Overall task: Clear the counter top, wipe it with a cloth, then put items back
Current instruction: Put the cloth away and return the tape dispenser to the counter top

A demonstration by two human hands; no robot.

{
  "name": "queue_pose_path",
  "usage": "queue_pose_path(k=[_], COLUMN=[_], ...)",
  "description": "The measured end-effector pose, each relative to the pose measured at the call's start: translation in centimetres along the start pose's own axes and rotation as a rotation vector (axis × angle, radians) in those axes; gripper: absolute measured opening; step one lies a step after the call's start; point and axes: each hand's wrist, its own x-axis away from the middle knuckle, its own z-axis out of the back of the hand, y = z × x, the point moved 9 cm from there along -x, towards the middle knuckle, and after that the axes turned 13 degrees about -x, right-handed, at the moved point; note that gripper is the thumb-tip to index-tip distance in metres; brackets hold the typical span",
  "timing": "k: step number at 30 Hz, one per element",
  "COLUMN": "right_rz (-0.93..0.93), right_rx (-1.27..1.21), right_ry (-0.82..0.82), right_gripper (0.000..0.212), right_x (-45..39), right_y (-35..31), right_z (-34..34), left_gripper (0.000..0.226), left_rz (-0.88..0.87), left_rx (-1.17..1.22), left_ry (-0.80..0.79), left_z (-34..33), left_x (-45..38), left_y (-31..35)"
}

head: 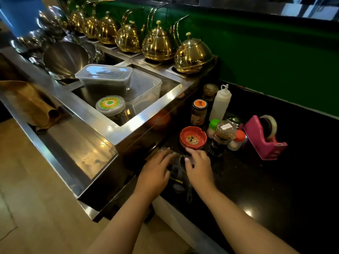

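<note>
A dark grey cloth [177, 174] lies crumpled on the black counter top [256, 180], near its front left corner. My left hand [156, 173] rests on the cloth's left side with its fingers stretched forward. From the right, my right hand [199, 167] touches the cloth with loosely spread fingers. Just beyond the fingertips stands a red ashtray [193, 137]. Behind it are a dark jar with an orange lid [199, 111], a white squeeze bottle [220, 103], a glass jar [222, 136] and small shakers with a green cap [213, 126] and an orange cap [237, 140]. A pink tape dispenser [262, 138] sits to the right.
To the left a raised steel unit [110, 125] holds a well with clear plastic containers [104, 77] and a labelled jar [111, 106]. Several brass kettles [192, 54] line the back edge. A brown cloth [31, 103] lies on the steel shelf. A green wall panel [275, 52] bounds the counter behind.
</note>
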Motion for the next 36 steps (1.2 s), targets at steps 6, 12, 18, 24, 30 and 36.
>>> queue_pose_path(k=[6, 12, 18, 24, 30, 36], right_rz=[0.157, -0.048, -0.128, -0.19, -0.216, -0.211], right_rx=[0.42, 0.443, 0.344, 0.139, -0.025, -0.103], right_ry=[-0.102, -0.012, -0.016, -0.13, 0.095, 0.485], right_gripper=[0.037, 0.048, 0.053, 0.052, 0.034, 0.025], right_x=[3.3, 5.0, 6.6, 6.9, 5.4, 3.5], right_y=[0.4, 2.7, 3.8, 4.9, 5.4, 7.7], right_z=[-1.5, -0.7, -1.4, -0.1, 7.0, 18.0], left_gripper=[0.028, 0.033, 0.056, 0.052, 0.03, 0.031], left_rz=[-0.087, -0.238, -0.165, -0.129, -0.215, -0.363], left_rx=[-0.028, -0.28, -0.159, -0.201, 0.004, 0.261], left_ry=[0.015, 0.082, -0.184, -0.387, -0.331, -0.242], left_z=[0.2, -0.4, -3.4, -3.2, 0.2, -0.5], left_x=[0.1, 0.9, 1.2, -0.1, -2.7, -4.7], left_y=[-0.8, -0.3, 0.5, 1.2, 8.4, 18.0])
